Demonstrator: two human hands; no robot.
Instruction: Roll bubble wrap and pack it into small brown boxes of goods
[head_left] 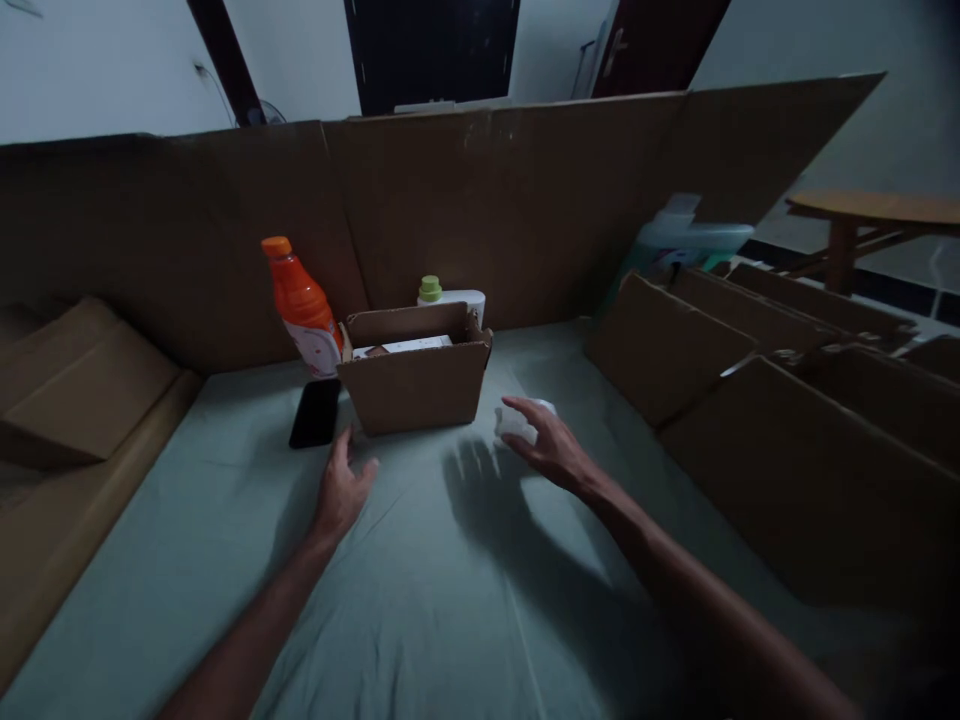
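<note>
My left hand [345, 490] is open, thumb apart from the fingers, near the front left corner of a small open cardboard box [416, 388]. Just beyond its fingertips lies a black smartphone [315, 413]. Inside the box, the top of a white carton [412, 346] shows. My right hand [546, 440] hovers open to the right of the box, thumb and fingers apart. Partly hidden behind it is a small whitish translucent object [517, 422] whose kind I cannot make out. An orange bottle [302, 305] stands behind the phone, and a white bottle with a green cap [430, 289] behind the box.
Cardboard panels [510, 200] wall off the back. On the right stand several open cardboard compartments [795, 440], with a jug of teal liquid [675, 240] behind them. A folded cardboard piece [90, 380] sits at the left. Pale green cloth [420, 600] covers the surface.
</note>
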